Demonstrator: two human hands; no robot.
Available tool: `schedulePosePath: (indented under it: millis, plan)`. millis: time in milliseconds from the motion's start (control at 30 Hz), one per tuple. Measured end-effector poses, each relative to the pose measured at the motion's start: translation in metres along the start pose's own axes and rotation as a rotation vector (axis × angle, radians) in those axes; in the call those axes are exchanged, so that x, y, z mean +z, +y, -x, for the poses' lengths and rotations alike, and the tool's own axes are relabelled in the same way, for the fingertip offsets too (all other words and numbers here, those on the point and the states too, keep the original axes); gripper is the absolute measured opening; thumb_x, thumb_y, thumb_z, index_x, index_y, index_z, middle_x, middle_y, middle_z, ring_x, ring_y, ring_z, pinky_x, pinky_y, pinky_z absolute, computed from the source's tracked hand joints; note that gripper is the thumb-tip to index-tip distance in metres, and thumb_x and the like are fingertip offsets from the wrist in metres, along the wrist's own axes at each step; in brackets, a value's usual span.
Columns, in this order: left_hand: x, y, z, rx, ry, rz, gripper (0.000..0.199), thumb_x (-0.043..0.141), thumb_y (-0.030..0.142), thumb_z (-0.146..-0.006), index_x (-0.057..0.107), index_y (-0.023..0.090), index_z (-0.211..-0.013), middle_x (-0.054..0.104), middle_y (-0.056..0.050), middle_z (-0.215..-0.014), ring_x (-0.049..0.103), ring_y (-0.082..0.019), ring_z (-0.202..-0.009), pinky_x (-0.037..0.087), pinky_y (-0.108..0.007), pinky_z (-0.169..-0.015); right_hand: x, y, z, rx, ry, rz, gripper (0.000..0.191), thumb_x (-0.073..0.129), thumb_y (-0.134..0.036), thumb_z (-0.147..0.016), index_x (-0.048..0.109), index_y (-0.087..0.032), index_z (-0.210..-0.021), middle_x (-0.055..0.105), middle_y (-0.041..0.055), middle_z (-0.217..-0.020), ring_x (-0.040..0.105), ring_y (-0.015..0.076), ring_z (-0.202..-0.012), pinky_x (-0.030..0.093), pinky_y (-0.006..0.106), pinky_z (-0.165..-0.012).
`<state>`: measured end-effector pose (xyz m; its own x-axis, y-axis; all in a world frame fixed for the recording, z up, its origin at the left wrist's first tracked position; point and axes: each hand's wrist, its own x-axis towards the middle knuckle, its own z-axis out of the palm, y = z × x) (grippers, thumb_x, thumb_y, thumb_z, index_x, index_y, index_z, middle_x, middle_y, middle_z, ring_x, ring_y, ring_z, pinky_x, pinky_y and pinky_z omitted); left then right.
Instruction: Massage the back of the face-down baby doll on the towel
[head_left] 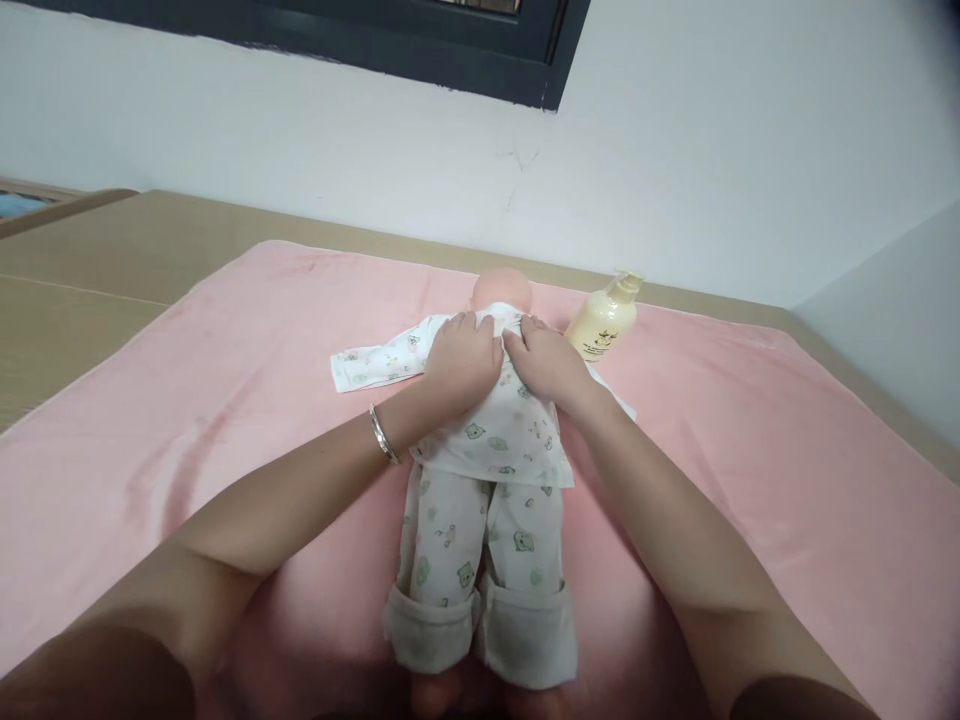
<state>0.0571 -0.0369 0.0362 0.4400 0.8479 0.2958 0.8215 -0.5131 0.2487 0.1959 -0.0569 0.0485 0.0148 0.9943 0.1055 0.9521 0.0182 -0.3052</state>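
Note:
A baby doll [504,288] lies stretched out with its head away from me; no face shows. It wears a white long-sleeved top [499,445] with small animal and leaf prints and matching trousers [450,535] with thick turned-up cuffs. My left hand [463,362], a silver bangle on its wrist, rests flat on the left side of the doll's upper body, fingers extended toward the shoulder. On the other side my right hand [546,362] lies flat likewise, its thumb close to my left hand. Both hands touch the top without lifting it. The doll's feet are partly visible at the bottom edge.
Just right of the doll's shoulder a pale yellow pump bottle [602,322] leans or lies tilted on the pink blanket [247,400]. The blanket covers a wooden surface [112,260] that meets a white wall [675,150]. A dark window frame [450,45] is above.

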Motion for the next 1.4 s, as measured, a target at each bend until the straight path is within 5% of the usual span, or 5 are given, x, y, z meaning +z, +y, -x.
schedulePosePath:
  millis: [200,400,667,1100,1400]
  plan:
    - [-0.005,0.000,0.001,-0.009,-0.020,0.039,0.044,0.036,0.023,-0.099,0.060,0.007,-0.133,0.064,-0.020,-0.132,0.057,-0.032,-0.129,0.044,-0.046,-0.112,0.003,0.006,-0.006,0.017,0.043,0.033,0.053,0.022,-0.040,-0.104,0.060,-0.006,-0.122,0.066,0.0245,-0.127,0.061,0.0354,-0.119,0.046,0.046,-0.102]
    - [0.006,-0.032,-0.021,-0.026,-0.124,0.243,0.069,0.041,0.039,-0.097,0.031,0.012,-0.160,0.034,-0.015,-0.167,0.030,-0.031,-0.156,0.026,-0.047,-0.128,0.005,-0.017,0.017,-0.067,0.082,0.229,0.047,0.025,-0.026,-0.103,0.059,0.000,-0.124,0.065,0.0272,-0.129,0.058,0.0353,-0.126,0.043,0.044,-0.107]
    - [-0.007,-0.002,-0.001,-0.049,-0.034,0.008,0.044,0.036,0.031,-0.100,0.064,0.004,-0.122,0.067,-0.024,-0.124,0.061,-0.036,-0.122,0.046,-0.048,-0.108,0.000,-0.004,0.000,0.027,0.029,0.043,0.051,0.027,-0.035,-0.103,0.059,-0.004,-0.127,0.064,0.0246,-0.131,0.059,0.0363,-0.126,0.046,0.045,-0.106]
    - [0.001,-0.026,-0.018,-0.161,-0.037,0.279,0.037,0.043,0.036,-0.093,0.066,0.013,-0.109,0.072,-0.018,-0.117,0.066,-0.032,-0.111,0.053,-0.044,-0.097,0.003,-0.024,0.024,-0.087,0.077,0.162,0.052,0.028,-0.029,-0.102,0.054,0.002,-0.135,0.056,0.0294,-0.143,0.049,0.0377,-0.138,0.038,0.048,-0.116]
    - [0.000,-0.010,-0.008,-0.198,-0.016,0.112,0.049,0.037,0.039,-0.101,0.063,0.003,-0.122,0.067,-0.022,-0.126,0.060,-0.035,-0.123,0.046,-0.047,-0.110,0.007,0.007,-0.007,-0.010,0.064,-0.007,0.051,0.031,-0.042,-0.102,0.057,-0.006,-0.129,0.060,0.0250,-0.138,0.052,0.0373,-0.132,0.042,0.049,-0.110]
